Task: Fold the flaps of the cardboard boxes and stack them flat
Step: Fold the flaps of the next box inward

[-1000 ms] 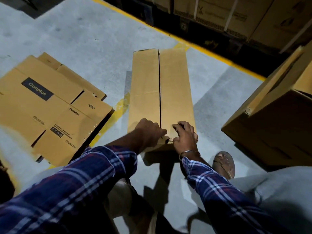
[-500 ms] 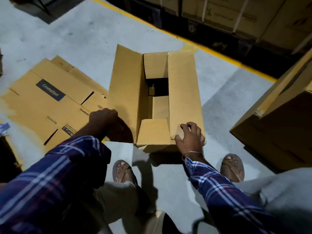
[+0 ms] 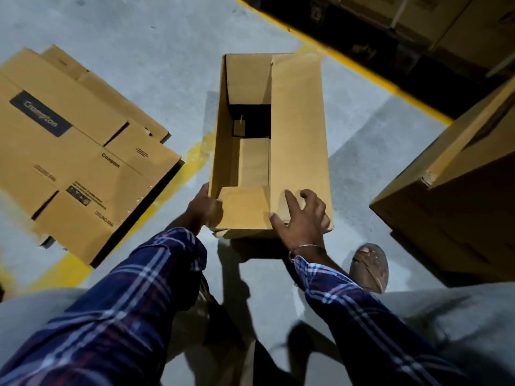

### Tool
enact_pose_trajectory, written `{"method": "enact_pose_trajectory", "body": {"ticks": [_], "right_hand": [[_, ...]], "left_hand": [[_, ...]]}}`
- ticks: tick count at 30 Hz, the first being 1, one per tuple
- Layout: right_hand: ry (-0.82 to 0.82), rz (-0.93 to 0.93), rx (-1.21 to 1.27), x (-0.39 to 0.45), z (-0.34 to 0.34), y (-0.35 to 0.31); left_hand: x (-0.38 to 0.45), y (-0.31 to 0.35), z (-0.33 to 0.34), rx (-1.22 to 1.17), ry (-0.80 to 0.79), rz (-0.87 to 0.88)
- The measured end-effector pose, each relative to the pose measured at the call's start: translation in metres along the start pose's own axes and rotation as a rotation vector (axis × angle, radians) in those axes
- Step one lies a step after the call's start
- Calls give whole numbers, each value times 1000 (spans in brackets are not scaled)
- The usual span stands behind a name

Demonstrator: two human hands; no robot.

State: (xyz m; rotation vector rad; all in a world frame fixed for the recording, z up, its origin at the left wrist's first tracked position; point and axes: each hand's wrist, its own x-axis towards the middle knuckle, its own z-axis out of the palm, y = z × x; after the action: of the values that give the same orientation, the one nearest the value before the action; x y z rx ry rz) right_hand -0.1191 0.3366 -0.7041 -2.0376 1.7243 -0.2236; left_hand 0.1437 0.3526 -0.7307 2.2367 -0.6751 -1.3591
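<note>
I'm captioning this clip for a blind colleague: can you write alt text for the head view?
A person's left hand grips the near left corner of an upright cardboard box on the concrete floor, its left flap open, while the right hand rests on the closed right flap. Flattened Crompton boxes lie stacked to the left.

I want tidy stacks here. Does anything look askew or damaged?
Yes. The flattened brown Crompton cardboard boxes lie fanned out, edges not lined up, across the yellow floor line. The large brown carton at right has a frayed top corner.
</note>
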Motion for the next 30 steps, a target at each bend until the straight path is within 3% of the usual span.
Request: {"method": "enact_pose_trajectory", "body": {"ticks": [3, 6, 10, 15, 17, 22, 26, 30], "right_hand": [[31, 50, -86, 5, 0, -14], [40, 94, -158, 10, 4, -28], [36, 105, -186, 14, 0, -31], [-14, 65, -144, 10, -36, -42], [39, 6, -53, 1, -59, -52], [323, -21, 65, -5, -128, -36], [354, 188, 64, 6, -155, 15], [224, 430, -171, 12, -133, 59]], "left_hand": [[-2, 14, -13, 68, -42, -65], [-37, 59, -28, 276, 55, -51], [-71, 122, -59, 583, 79, 240], [-141, 163, -82, 692, -28, 439], [-167, 159, -77, 707, -38, 484], [-214, 160, -57, 869, -299, 424], [-234, 154, -46, 809, -269, 553], [-234, 152, -35, 770, -301, 544]]}}
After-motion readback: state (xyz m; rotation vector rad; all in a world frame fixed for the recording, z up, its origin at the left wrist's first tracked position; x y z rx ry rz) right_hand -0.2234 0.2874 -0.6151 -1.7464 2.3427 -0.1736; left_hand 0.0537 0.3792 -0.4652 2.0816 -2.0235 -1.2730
